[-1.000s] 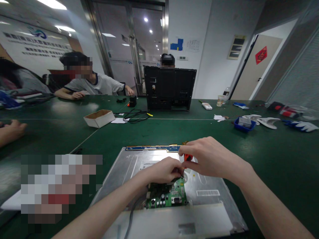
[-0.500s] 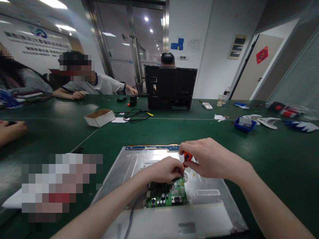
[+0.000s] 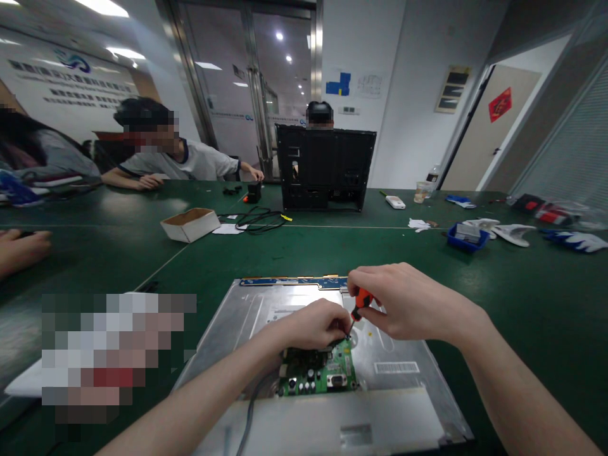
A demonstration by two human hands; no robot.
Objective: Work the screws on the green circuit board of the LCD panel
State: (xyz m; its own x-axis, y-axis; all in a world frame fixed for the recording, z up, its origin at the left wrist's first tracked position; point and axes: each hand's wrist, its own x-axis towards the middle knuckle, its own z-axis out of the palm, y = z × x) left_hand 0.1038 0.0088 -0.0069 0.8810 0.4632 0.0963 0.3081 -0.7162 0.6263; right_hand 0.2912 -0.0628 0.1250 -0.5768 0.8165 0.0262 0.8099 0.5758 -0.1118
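A silver metal display panel [image 3: 394, 405] lies flat in front of me, with a green circuit board [image 3: 319, 367] on its middle. My right hand [image 3: 396, 301] is closed around the red-and-black handle of a screwdriver [image 3: 363, 299]. The screwdriver leans, its tip down at the board's upper right corner. Beside that tip, my left hand [image 3: 318, 323] rests over the board's upper edge with its fingers curled together; what they hold, if anything, is hidden. A grey cable [image 3: 251, 411] runs along the panel's left part. A blue circuit strip [image 3: 285, 282] lines the panel's far edge.
Across the green table [image 3: 237, 256] stands a black monitor housing [image 3: 327, 168], with a person behind it. An open white box [image 3: 190, 226] and black cables [image 3: 261, 220] lie left of centre. A blue tray [image 3: 467, 237] sits at right. Another person's hand [image 3: 23, 250] is at the left edge.
My right hand and the screwdriver handle have shifted slightly to the right, so the screwdriver leans more and its shaft shows. My left hand stays in place.
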